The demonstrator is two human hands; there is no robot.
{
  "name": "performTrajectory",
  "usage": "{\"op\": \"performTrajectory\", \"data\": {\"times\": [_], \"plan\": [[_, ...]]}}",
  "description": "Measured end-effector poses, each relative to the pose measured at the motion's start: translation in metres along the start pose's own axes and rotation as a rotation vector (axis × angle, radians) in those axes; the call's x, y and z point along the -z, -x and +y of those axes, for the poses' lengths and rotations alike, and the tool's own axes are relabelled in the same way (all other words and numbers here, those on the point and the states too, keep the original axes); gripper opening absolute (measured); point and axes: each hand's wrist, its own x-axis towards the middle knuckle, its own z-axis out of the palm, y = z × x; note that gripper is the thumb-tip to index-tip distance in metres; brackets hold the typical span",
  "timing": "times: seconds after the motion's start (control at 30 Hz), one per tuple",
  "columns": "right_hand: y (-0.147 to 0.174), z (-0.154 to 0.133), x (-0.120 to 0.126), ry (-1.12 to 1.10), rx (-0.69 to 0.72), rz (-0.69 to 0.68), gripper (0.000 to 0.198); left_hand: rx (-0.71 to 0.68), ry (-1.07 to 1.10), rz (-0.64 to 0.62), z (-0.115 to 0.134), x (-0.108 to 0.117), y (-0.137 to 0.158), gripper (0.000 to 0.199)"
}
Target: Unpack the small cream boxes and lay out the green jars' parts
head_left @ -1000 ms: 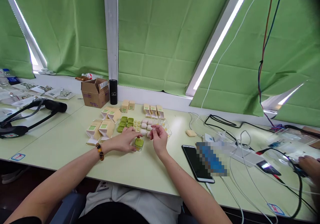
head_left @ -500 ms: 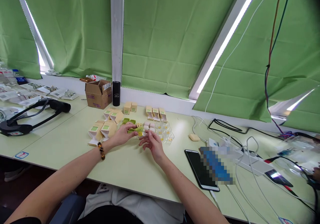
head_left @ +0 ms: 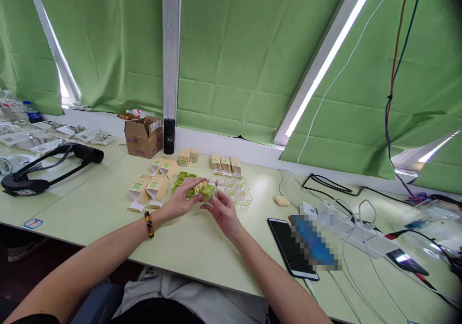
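Observation:
Between my two hands, just above the table, is a small square clear jar with a green top (head_left: 207,192). My left hand (head_left: 183,200) has its thumb and fingers closed on the jar's left side. From the right, my right hand (head_left: 225,213) grips it with thumb and fingertips. Pale yellow small pieces (head_left: 200,186) show by the left fingertips; I cannot tell whether they are held. Behind my left hand lie several green square lids (head_left: 183,175), partly hidden. Several clear square cups with yellow centres (head_left: 238,189) stand right of my right hand, beside pinkish-white pieces (head_left: 217,182).
Small kraft boxes with green labels (head_left: 158,189) stand left and behind. A carton (head_left: 143,138) and black tumbler (head_left: 169,136) are by the wall. A black headset (head_left: 54,167) lies left. A phone (head_left: 290,247), power strip (head_left: 364,237) and cables fill the right.
The jar has turned in my hands, so its green top now faces up. Both hands have closed in around it, and the right fingers are more curled. The view has shifted slightly.

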Motion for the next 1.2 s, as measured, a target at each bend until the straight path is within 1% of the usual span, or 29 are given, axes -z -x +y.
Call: {"op": "performTrajectory", "data": {"times": [0.1, 0.23, 0.33, 0.43, 0.5, 0.6, 0.73, 0.83, 0.9, 1.0, 1.1, 1.2], "plan": [[-0.001, 0.004, 0.001, 0.103, 0.091, 0.118, 0.051, 0.086, 0.123, -0.008, 0.002, 0.0, -0.001, 0.053], [0.001, 0.008, -0.001, 0.354, 0.254, 0.221, 0.053, 0.155, 0.205, -0.024, 0.005, -0.005, -0.002, 0.057], [0.005, 0.008, -0.004, 0.548, 0.4, 0.228, 0.046, 0.222, 0.299, -0.001, 0.006, -0.01, -0.002, 0.061], [0.009, 0.007, -0.004, 0.699, 0.52, 0.216, 0.041, 0.297, 0.409, -0.005, 0.006, -0.013, -0.002, 0.062], [0.01, 0.007, -0.003, 0.785, 0.589, 0.204, 0.04, 0.308, 0.415, -0.004, 0.004, -0.013, -0.003, 0.063], [0.011, 0.008, -0.002, 0.849, 0.648, 0.181, 0.039, 0.295, 0.386, 0.047, 0.004, -0.013, -0.003, 0.064], [0.01, 0.012, -0.003, 0.813, 0.667, 0.192, 0.043, 0.301, 0.444, 0.101, 0.006, -0.014, -0.002, 0.059], [0.01, 0.013, -0.004, 0.803, 0.667, 0.207, 0.044, 0.335, 0.505, 0.152, 0.007, -0.013, -0.003, 0.056], [0.011, 0.013, -0.003, 0.779, 0.638, 0.225, 0.044, 0.373, 0.548, 0.222, 0.005, -0.009, -0.005, 0.055], [0.01, 0.01, 0.0, 0.662, 0.537, 0.246, 0.047, 0.441, 0.658, 0.298, -0.001, 0.0, -0.01, 0.046], [0.008, 0.007, 0.002, 0.51, 0.44, 0.222, 0.053, 0.514, 0.799, 0.283, -0.007, 0.005, -0.013, 0.03], [0.006, 0.004, 0.002, 0.429, 0.424, 0.183, 0.052, 0.561, 0.85, 0.25, -0.01, 0.003, -0.013, 0.019]]}}
